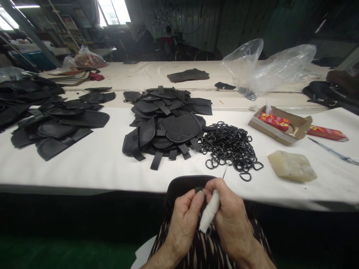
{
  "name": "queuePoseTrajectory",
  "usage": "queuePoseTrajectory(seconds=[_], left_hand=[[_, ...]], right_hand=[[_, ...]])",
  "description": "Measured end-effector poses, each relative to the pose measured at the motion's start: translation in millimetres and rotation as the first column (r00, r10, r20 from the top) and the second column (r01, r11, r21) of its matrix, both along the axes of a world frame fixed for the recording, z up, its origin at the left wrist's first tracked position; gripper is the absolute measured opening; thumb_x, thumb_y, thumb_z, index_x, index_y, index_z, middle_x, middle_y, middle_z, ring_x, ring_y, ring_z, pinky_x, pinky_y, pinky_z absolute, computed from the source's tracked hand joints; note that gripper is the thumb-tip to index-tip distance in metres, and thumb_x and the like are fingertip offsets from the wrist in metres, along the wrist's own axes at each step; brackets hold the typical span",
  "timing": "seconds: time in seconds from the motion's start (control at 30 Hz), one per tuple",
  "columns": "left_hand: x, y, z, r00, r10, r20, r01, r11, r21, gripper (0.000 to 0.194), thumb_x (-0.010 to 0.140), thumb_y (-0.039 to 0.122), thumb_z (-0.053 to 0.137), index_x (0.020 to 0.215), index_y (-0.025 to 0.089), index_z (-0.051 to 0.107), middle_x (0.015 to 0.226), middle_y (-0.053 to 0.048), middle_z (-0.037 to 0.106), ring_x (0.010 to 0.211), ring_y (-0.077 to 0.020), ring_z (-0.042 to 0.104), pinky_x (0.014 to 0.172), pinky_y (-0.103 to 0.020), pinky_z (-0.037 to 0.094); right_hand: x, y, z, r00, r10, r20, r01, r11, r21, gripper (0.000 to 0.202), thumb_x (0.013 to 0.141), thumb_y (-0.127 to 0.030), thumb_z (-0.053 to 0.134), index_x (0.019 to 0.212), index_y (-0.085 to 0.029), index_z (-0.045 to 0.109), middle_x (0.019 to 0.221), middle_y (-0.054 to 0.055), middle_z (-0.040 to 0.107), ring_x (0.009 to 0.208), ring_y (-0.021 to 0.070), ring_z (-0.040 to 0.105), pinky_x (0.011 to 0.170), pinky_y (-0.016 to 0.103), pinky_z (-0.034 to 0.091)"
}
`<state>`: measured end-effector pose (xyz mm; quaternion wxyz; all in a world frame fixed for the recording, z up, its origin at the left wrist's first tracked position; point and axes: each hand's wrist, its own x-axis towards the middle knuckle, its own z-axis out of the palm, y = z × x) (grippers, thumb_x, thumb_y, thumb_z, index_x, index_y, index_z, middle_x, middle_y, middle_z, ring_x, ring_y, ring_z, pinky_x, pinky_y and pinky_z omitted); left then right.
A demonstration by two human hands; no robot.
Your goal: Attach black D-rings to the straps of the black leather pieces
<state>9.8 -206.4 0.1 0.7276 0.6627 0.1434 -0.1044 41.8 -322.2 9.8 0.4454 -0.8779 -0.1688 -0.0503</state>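
A black padded piece (186, 182) lies on my lap against the table's front edge. My left hand (187, 215) pinches a small black strap on it, thumb and index finger together. Close beside it, my right hand (228, 213) is closed, its fingertips at the same strap. A thin metal tool (225, 171) sticks up from the right hand. A white wrapped handle or finger covering (209, 212) runs down between the hands; which of the two I cannot tell. Past the right hand lies a heap of black D-rings (228, 144).
Stacked black pieces (179, 127) sit mid-table, with more piles (67, 123) at left. At right are an open cardboard box (280, 127) with red packets, a yellowish block (292, 166) and scissors (333, 151). Clear plastic bags (280, 69) lie behind. A person (168, 41) is in the background.
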Motion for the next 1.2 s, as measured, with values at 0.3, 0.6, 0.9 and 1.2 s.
queuePoseTrajectory(seconds=[0.3,0.6,0.9,1.2], left_hand=[[3.4,3.0,0.3,0.999,0.028,-0.022,-0.028,0.999,-0.031,0.036,0.086,0.046,0.049,0.066,0.015,0.051,0.059,0.004,0.039,0.054,-0.0086,0.032,0.048,-0.021,0.026],[9.4,0.1,-0.3,0.989,0.121,-0.084,-0.144,0.914,-0.38,0.026,0.082,0.033,0.057,0.068,0.012,0.064,0.062,-0.002,0.06,0.059,-0.0124,0.052,0.06,-0.024,0.044],[9.5,-1.9,-6.8,0.928,0.301,-0.217,-0.369,0.818,-0.442,0.015,0.074,0.027,0.069,0.07,0.013,0.069,0.068,-0.003,0.068,0.058,-0.0112,0.058,0.055,-0.021,0.048],[8.7,-2.6,-6.5,0.889,0.383,-0.251,-0.454,0.808,-0.375,0.015,0.07,0.025,0.073,0.065,0.013,0.066,0.066,0.0,0.065,0.06,-0.0086,0.058,0.057,-0.017,0.048]], right_hand=[[-2.0,1.7,-3.3,0.999,-0.004,-0.054,0.006,0.999,0.041,0.014,0.085,-0.016,0.043,0.072,-0.021,0.045,0.06,-0.005,0.049,0.052,0.0091,0.044,0.047,0.019,0.036],[-12.0,-8.5,-16.5,0.999,0.038,-0.015,-0.033,0.96,0.279,0.013,0.089,-0.02,0.046,0.077,-0.02,0.049,0.083,0.003,0.063,0.065,0.0116,0.061,0.059,0.021,0.051],[-13.9,-11.2,-23.5,0.967,0.049,0.25,-0.116,0.959,0.26,0.013,0.084,-0.008,0.05,0.083,-0.02,0.051,0.094,0.006,0.069,0.081,0.0148,0.069,0.067,0.02,0.056],[-18.2,-7.5,-31.6,0.957,0.084,0.277,-0.147,0.966,0.215,0.012,0.086,-0.007,0.045,0.086,-0.018,0.051,0.093,0.012,0.07,0.085,0.0184,0.069,0.072,0.026,0.057]])
